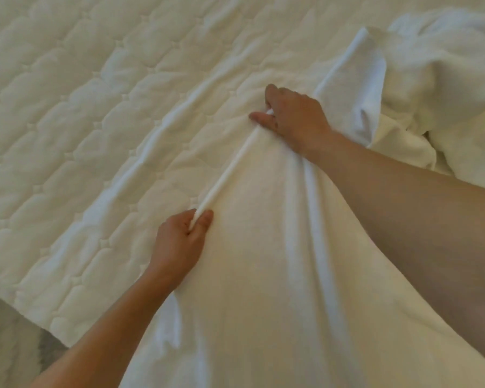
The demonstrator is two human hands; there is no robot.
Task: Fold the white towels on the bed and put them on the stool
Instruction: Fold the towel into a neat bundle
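White towel spread on the quilted bed, its near part hanging over the bed's edge toward the viewer. One hem is drawn taut into a straight line between the two hands. The left hand, at the hem's near end, pinches it between thumb and curled fingers; the right hand, at the hem's far end, grips it likewise, fingers curled around the edge. Holding both ends of one edge probably keeps it straight so that it can be carried across for a clean first fold. Long creases run down the towel from the right hand. Beyond the towel's far right corner lies a crumpled heap of towels, apparently unfolded. No stool is in view.
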